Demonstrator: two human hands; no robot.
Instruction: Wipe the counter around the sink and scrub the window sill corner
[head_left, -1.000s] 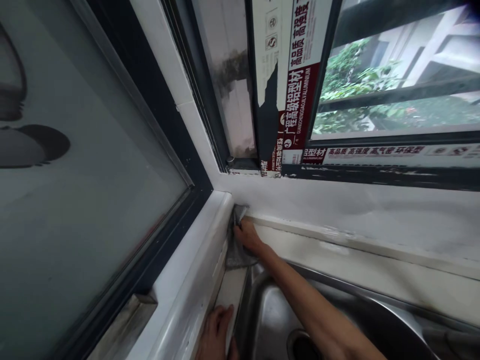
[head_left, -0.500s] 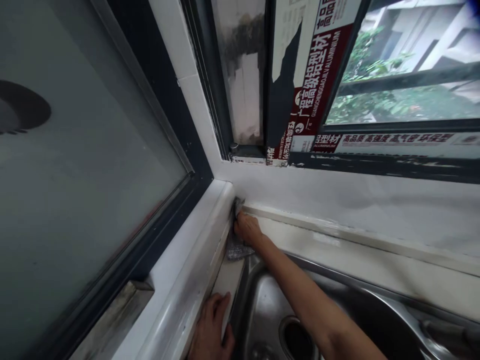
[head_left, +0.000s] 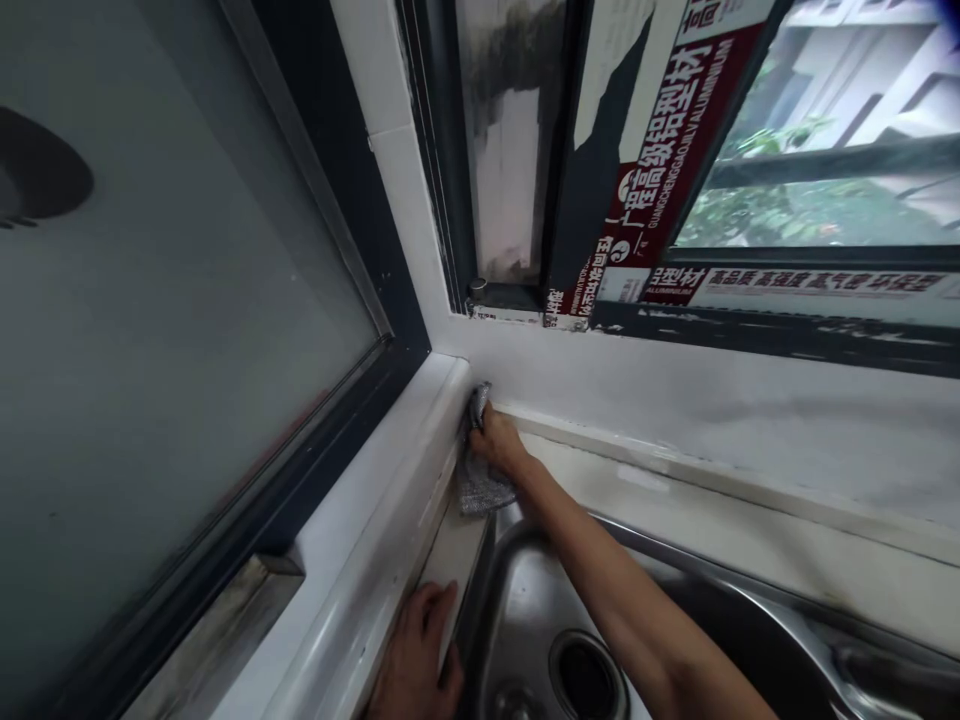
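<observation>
Head view: right hand (head_left: pixel 496 440) presses cloth (head_left: pixel 480 485) into tight corner above sink (head_left: pixel 675 590).

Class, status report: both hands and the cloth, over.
Right hand presses cloth into corner. Left hand rests flat beside sink. Nothing in the way.

The crumpled grey scouring cloth (head_left: pixel 477 478) has a fine speckled, silvery weave. The round stainless-steel sink (head_left: pixel 697 620) is shiny silver-grey, with a dark, nearly black drain hole (head_left: pixel 583 676). The narrow ledge surface (head_left: pixel 705 520) beside it is off-white to cream. The tiled sill (head_left: pixel 600 375) above is white with faint grey smudges. The aluminium window frame (head_left: pixel 780 335) is dark blue-black, covered by a peeling protective film (head_left: pixel 652 170) in dark red and white with white and red lettering. The frosted glass pane (head_left: pixel 172 300) is pale grey-green, with a dark shadowy blot at its left edge.
</observation>
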